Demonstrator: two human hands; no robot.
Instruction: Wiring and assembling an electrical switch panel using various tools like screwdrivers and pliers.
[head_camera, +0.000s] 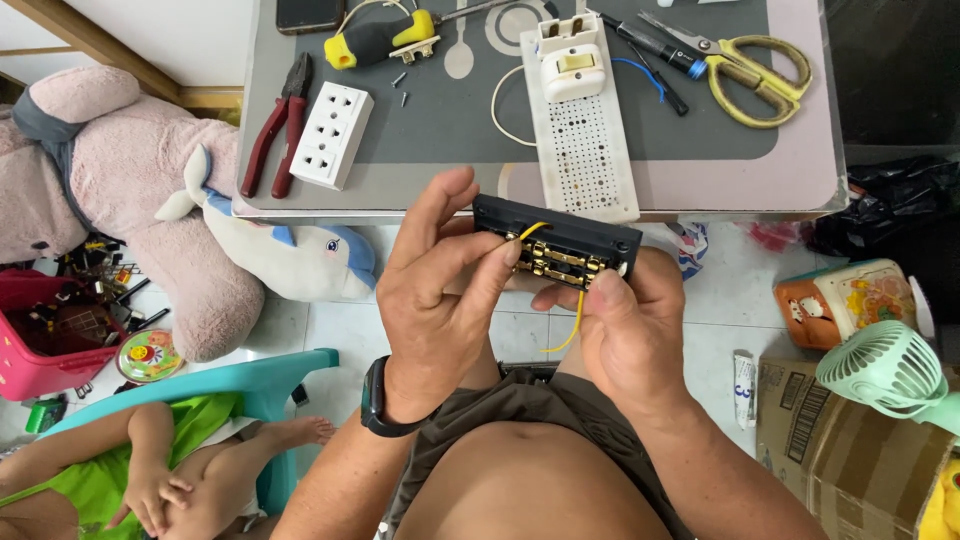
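Observation:
I hold a black socket body with brass contacts showing, in front of my lap. My left hand grips its left end, thumb and fingers wrapped around the back. My right hand supports its right end and pinches a yellow wire that runs into the contacts and curls down below. A black watch sits on my left wrist.
The small table ahead carries a white triple socket, red pliers, a yellow screwdriver, a white perforated board with a switch, yellow scissors. Plush toys at left, a seated person below-left, a cardboard box and green fan at right.

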